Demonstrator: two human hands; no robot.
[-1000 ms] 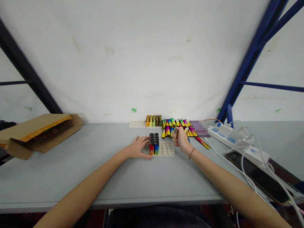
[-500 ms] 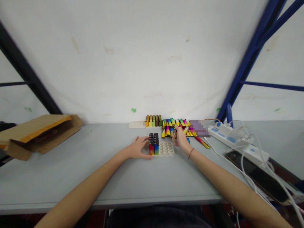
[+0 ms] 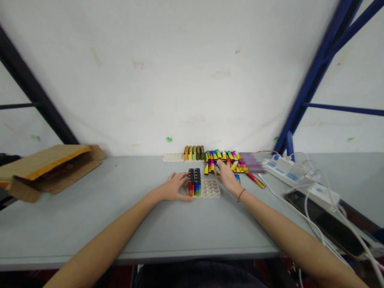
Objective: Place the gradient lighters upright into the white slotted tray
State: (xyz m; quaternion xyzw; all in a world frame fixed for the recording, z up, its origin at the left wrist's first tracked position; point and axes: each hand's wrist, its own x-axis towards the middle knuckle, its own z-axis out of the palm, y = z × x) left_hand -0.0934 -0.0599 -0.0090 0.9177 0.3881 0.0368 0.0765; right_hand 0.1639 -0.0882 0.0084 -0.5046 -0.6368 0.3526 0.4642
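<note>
A pale holed tray point(image 3: 211, 188) lies on the table, its left part filled with two rows of upright black-topped lighters point(image 3: 197, 186); the front ones are red-orange and blue-green. My left hand point(image 3: 174, 187) lies beside the tray's left end, fingers spread, the thumb at its front corner. My right hand point(image 3: 227, 177) is closed, thumb and fingers together round a lighter point(image 3: 217, 169) mostly hidden by the hand. It is just behind the tray's right end, in front of a pile of shiny multicoloured lighters point(image 3: 223, 155), part of which it covers.
At the wall, a second pale tray point(image 3: 173, 157) stands next to upright yellow-to-dark lighters point(image 3: 194, 153). A cardboard packet point(image 3: 54, 168) lies left. On the right are a power strip point(image 3: 300, 176), white cables, a dark phone point(image 3: 325, 222) and a red-gold strip point(image 3: 256, 181).
My right hand has moved slightly left, away from the pile and towards the tray, its fingers now turned lower. The left hand and the tray have not moved.
</note>
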